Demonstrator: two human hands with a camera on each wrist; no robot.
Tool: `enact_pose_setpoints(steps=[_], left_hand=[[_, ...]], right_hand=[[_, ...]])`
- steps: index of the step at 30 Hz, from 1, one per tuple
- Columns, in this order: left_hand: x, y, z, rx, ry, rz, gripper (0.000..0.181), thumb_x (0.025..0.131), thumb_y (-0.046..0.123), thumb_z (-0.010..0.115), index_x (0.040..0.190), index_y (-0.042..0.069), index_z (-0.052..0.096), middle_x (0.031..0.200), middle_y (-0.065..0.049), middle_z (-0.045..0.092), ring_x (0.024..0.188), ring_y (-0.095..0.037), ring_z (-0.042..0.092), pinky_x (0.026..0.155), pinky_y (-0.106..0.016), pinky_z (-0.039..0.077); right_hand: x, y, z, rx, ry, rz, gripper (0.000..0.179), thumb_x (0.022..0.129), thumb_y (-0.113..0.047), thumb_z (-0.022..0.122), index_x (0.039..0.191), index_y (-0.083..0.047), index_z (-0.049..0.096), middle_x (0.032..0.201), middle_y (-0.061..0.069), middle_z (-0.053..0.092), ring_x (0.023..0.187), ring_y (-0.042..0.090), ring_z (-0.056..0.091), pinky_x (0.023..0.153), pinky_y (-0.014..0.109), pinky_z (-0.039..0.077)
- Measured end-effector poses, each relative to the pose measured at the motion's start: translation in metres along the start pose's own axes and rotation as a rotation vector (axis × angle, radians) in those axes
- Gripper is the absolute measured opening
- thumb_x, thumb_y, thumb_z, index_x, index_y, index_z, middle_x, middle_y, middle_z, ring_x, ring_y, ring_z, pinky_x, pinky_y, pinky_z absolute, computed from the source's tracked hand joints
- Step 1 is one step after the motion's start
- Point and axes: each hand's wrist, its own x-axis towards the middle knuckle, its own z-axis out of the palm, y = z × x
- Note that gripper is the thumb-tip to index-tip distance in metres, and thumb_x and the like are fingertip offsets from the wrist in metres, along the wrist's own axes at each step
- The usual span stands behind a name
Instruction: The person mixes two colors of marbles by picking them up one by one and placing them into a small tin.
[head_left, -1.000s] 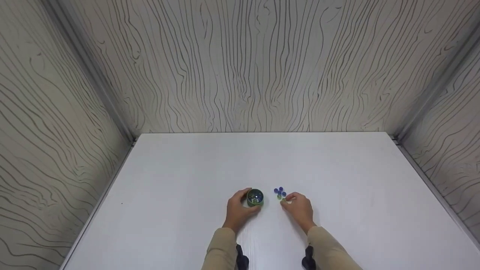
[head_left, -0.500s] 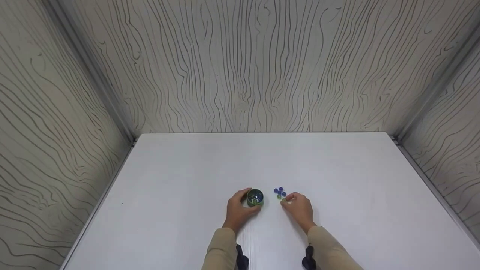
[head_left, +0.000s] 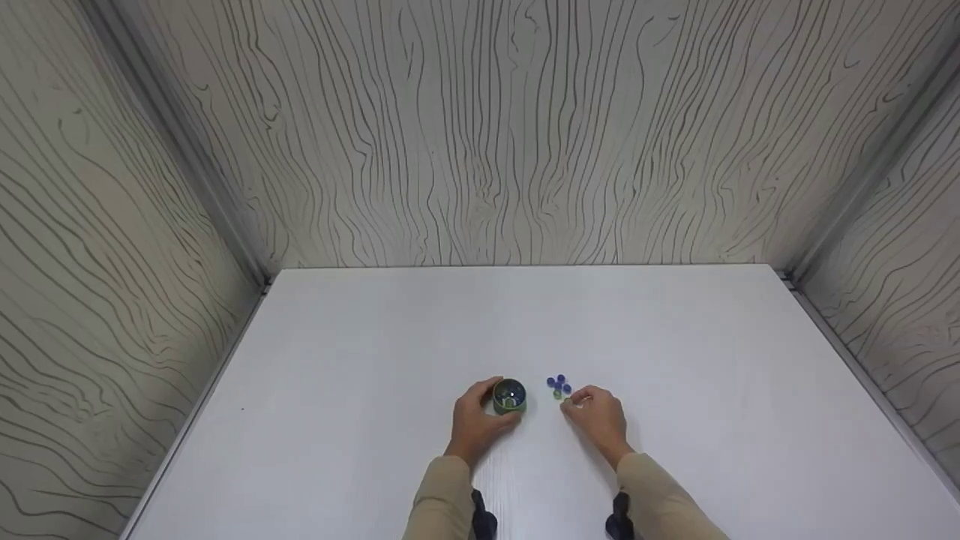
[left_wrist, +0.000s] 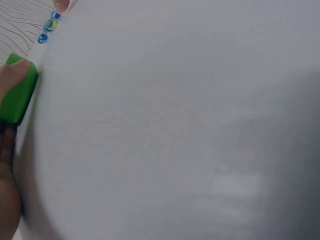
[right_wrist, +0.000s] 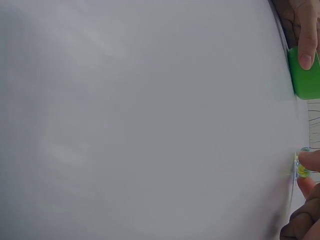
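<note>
My left hand curls its thumb and fingers around a small green cup standing on the white table. The cup's dark mouth faces up, with shiny marbles seen dimly inside. To its right lies a loose cluster of blue marbles with a yellow-green one at the near side. At the cluster's near right edge, my right hand pinches a clear marble with yellow-green in it between thumb and finger, down at the table. In the left wrist view my thumb presses the cup's green side.
The white tabletop spreads around both hands. Wood-grain patterned panels rise behind it and at both sides. Dark wrist mounts sit at the inner side of each sleeve.
</note>
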Motion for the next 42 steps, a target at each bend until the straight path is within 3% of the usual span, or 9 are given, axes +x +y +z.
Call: enact_pose_setpoints(steps=[8, 18, 31, 42], left_hand=[[0.000, 0.000, 0.000, 0.012, 0.000, -0.012, 0.061, 0.070, 0.024, 0.084, 0.125, 0.010, 0.061, 0.124, -0.006, 0.067, 0.120, -0.024, 0.062, 0.110, -0.037, 0.048], [0.000, -0.001, 0.000, -0.020, -0.011, -0.036, 0.062, 0.070, 0.023, 0.084, 0.125, 0.009, 0.060, 0.126, -0.008, 0.066, 0.122, -0.026, 0.061, 0.111, -0.039, 0.047], [-0.001, -0.003, 0.002, -0.019, 0.003, -0.031, 0.062, 0.069, 0.023, 0.084, 0.125, 0.010, 0.061, 0.126, -0.008, 0.066, 0.122, -0.026, 0.061, 0.111, -0.040, 0.047], [-0.001, 0.000, 0.003, -0.031, -0.002, -0.045, 0.062, 0.069, 0.023, 0.084, 0.126, 0.011, 0.060, 0.125, -0.006, 0.067, 0.121, -0.023, 0.061, 0.111, -0.039, 0.047]], right_hand=[[-0.001, -0.003, -0.002, -0.003, -0.010, 0.018, 0.017, 0.079, -0.016, 0.072, 0.085, -0.002, 0.067, 0.081, 0.011, 0.068, 0.069, 0.015, 0.054, 0.059, 0.022, 0.039], [-0.004, -0.009, -0.001, 0.002, -0.003, -0.032, 0.016, 0.079, -0.016, 0.073, 0.083, -0.001, 0.069, 0.086, 0.012, 0.068, 0.072, 0.016, 0.051, 0.062, 0.022, 0.038], [-0.005, -0.020, -0.002, -0.001, -0.016, -0.038, 0.017, 0.079, -0.017, 0.074, 0.085, -0.002, 0.068, 0.065, -0.001, 0.045, 0.061, 0.012, 0.040, 0.054, 0.022, 0.031], [-0.004, -0.029, -0.001, -0.025, -0.020, -0.053, 0.017, 0.079, -0.018, 0.074, 0.083, -0.004, 0.068, 0.070, 0.002, 0.055, 0.065, 0.013, 0.044, 0.057, 0.022, 0.033]])
